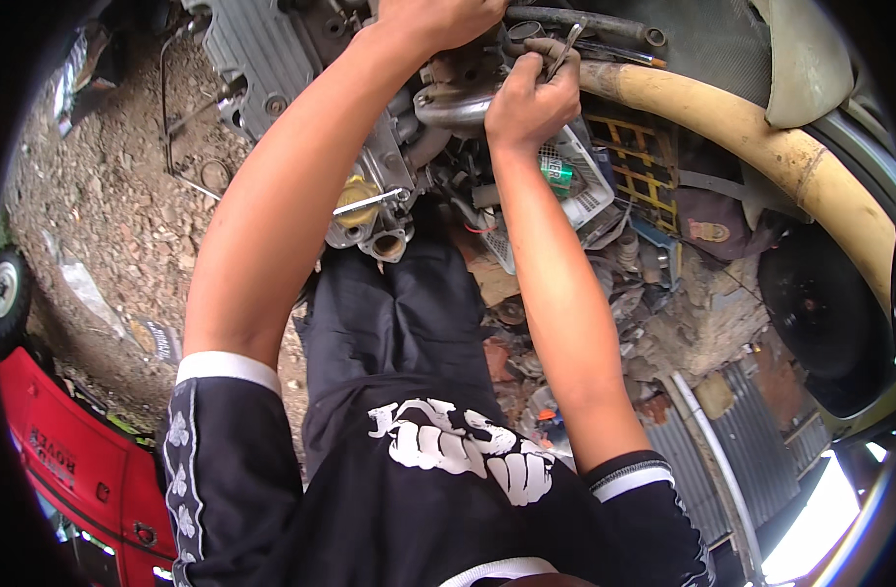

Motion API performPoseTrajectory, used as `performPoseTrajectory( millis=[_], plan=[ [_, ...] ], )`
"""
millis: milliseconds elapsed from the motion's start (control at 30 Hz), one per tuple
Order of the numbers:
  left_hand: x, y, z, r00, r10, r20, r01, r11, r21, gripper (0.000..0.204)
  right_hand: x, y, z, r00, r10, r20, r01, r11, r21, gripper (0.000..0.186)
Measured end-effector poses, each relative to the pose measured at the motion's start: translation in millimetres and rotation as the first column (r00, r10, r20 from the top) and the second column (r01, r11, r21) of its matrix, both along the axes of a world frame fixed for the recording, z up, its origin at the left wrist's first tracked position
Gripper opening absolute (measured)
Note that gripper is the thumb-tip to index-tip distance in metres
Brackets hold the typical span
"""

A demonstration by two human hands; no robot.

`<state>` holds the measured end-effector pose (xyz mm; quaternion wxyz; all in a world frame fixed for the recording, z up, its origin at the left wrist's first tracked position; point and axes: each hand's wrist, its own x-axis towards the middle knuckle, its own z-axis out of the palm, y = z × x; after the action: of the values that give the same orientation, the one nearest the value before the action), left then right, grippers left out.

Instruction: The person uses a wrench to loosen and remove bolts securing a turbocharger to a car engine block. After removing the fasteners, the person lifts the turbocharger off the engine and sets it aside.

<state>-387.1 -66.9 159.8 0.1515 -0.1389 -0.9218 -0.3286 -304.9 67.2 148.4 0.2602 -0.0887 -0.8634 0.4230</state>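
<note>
A grey metal engine [262, 64] with a ribbed cover fills the top middle of the head view. My left hand [443, 18] reaches over it at the upper edge, and its fingers are mostly cut off there. Just right of it, my right hand [534, 103] is closed around a slim shiny wrench [569, 49], whose end points up. A rounded metal housing [456, 106] sits between my hands, close beside the right one. Another wrench [370, 203] lies across a round yellowish part [353, 210] at the engine's near end.
A yellow bamboo pole [702, 93] curves along the right, near a black round disc [810, 298]. Beneath my right arm are a white plastic basket [590, 196], a green can [556, 174] and a yellow grid [634, 161]. Left are stony ground [125, 186] and a red vehicle [76, 460].
</note>
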Motion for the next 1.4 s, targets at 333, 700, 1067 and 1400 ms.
performPoseTrajectory(
  millis=[333, 700, 1067, 1400],
  plan=[
    [-22, -1, 11, 0.995, 0.081, 0.062, -0.092, 0.975, 0.204, 0.026, 30, 38, -19, 0.946, 0.046, 0.321, 0.137, 0.840, -0.525, 0.018],
    [-20, -13, -8, 0.980, 0.197, 0.032, -0.197, 0.980, 0.023, 0.027, 9, -7, -15, 0.875, -0.284, 0.391, 0.484, 0.534, -0.693, 0.015],
    [-21, -10, 5, 0.926, 0.310, 0.216, -0.327, 0.944, 0.047, 0.025, 18, 19, -32, 0.891, -0.055, 0.452, 0.403, 0.554, -0.728, 0.029],
    [-17, -15, -4, 0.952, 0.272, 0.139, -0.280, 0.959, 0.040, 0.021, -5, 96, 11, 0.653, 0.421, 0.630, -0.356, 0.904, -0.236, 0.032]
  ],
)
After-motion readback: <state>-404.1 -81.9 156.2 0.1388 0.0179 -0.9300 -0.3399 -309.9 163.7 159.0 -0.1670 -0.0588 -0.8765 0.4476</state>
